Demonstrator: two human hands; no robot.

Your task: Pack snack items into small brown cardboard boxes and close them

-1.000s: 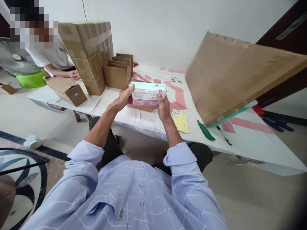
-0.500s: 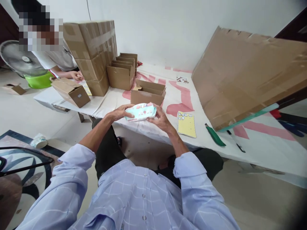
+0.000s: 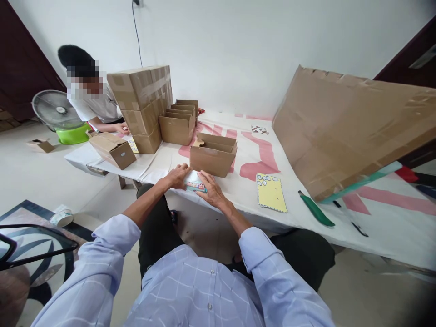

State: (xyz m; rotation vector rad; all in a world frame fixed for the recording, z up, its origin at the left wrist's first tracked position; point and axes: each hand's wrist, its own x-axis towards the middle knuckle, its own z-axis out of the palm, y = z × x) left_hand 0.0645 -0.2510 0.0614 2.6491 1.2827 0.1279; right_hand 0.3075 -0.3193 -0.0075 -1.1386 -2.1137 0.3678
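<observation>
1. L hand (image 3: 177, 176): fingers curled narrow round the left end of the pack (image 3: 195, 182), thumb side on top. Status: gripping.
2. R hand (image 3: 211, 190): laid flat over the pack's right half, fingers together and pointing fwd-left. Status: pressing it down, holding.
3. Pack pos.: lying flat on the near edge of the table (image 3: 238, 206), btwn my two hands. Only a strip of its pale, printed top shows.
4. Just beyond my fingertips: open box (image 3: 213, 154), flaps up, standing close to the pack. Contact w/ pack: cannot tell.
5. Right of R hand, near: yellow sheet (image 3: 270, 193), flat on the table.
6. Further right of R hand: green tool (image 3: 316, 210), then a black pen (image 3: 350, 218), both near the table edge.
7. Right and beyond R hand: big cardboard sheet (image 3: 354, 127), tilted, its low edge on the table.
8. Left and beyond L hand: shut small box (image 3: 112, 150).
9. Beyond that: stack of taped cartons (image 3: 141, 104), w/ a row of open boxes (image 3: 177, 122) beside it.
10. Far left of L hand: a co-worker's hand (image 3: 121, 128) on the table behind the stack.
</observation>
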